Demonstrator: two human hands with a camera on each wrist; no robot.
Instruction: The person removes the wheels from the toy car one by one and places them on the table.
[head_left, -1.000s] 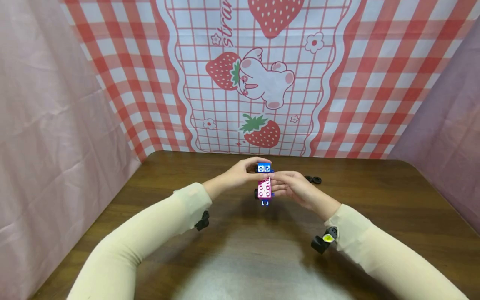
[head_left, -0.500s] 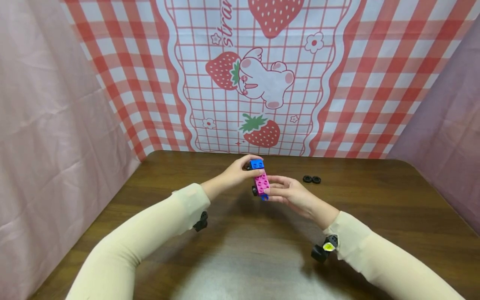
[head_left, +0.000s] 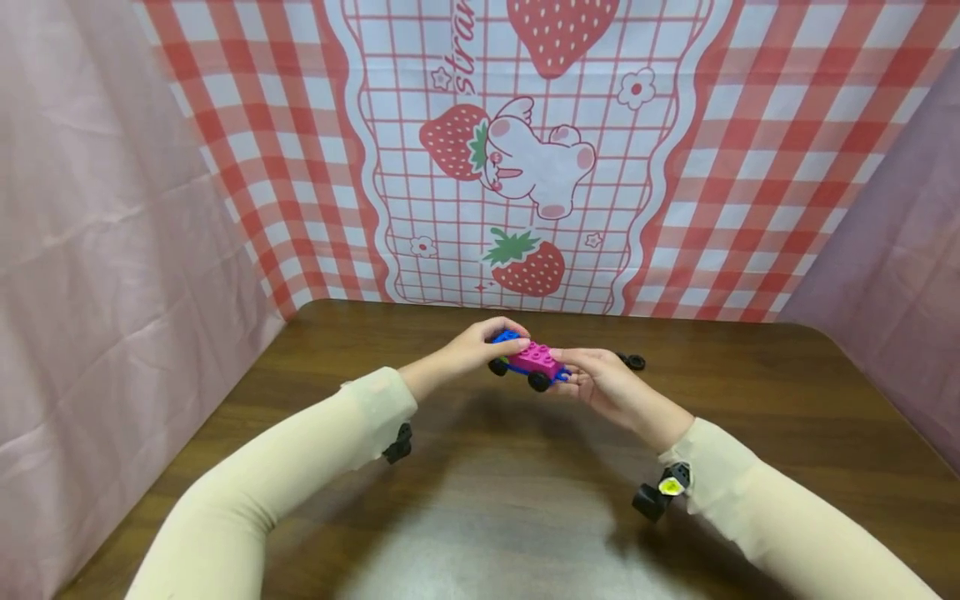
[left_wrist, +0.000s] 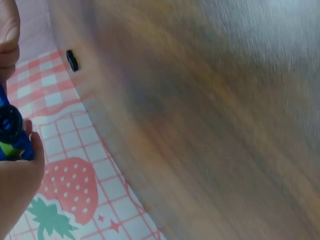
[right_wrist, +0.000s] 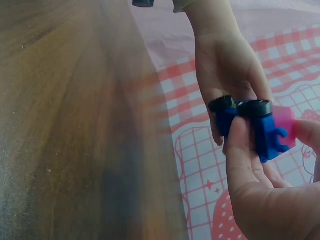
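Observation:
Above the table, a toy car (head_left: 534,357) built of blocks is held between both hands, with a pink studded brick, a blue base and black wheels. My left hand (head_left: 480,343) grips its blue front end, thumb over the top. At the rear, my right hand (head_left: 609,387) pinches the car beside the small blue hook (right_wrist: 280,140). The right wrist view shows two wheels on one side of the car and the left hand (right_wrist: 225,60) behind it. In the left wrist view, only a wheel (left_wrist: 10,123) and a bit of blue and green show.
Two loose black wheels (head_left: 637,362) lie on the wooden table (head_left: 480,517) at the back right, partly behind the right hand. A checked strawberry cloth (head_left: 525,150) hangs behind the table, and pink curtains flank it. Black wrist cameras (head_left: 651,498) hang below the sleeves.
The car has turned from pointing away to lying sideways, its rear now to the right and the wheels of one side facing me. The right hand has shifted its hold to the rear end.

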